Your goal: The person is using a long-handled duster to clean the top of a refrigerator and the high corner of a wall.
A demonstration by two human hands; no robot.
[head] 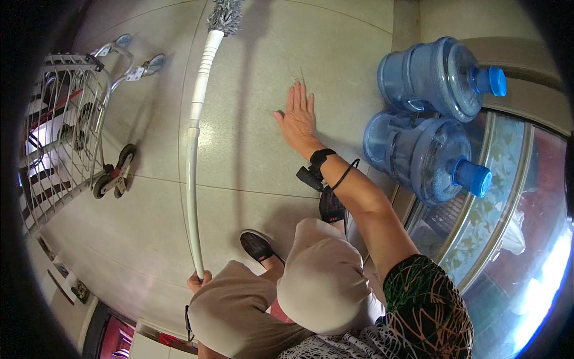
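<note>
My left hand (199,281) grips the lower end of a long white pole handle (193,179), partly hidden beside my knee. The pole runs away from me and ends in a grey fluffy mop or duster head (225,17) at the top of the view. My right hand (297,114) is palm down with its fingers extended, holding nothing. Just beyond its fingertips, a wisp of hair or thin debris (302,77) lies on the tiled floor (269,157). Whether the palm touches the floor I cannot tell. A black strap with a small dark device (310,178) hangs at my right wrist.
Two blue water-cooler bottles (430,76) with blue caps lie on their sides at the right, by a glass-panelled door (502,148). A metal wire cart (67,134) with wheels stands at the left. My black shoes (256,244) are on the floor below my bent knees.
</note>
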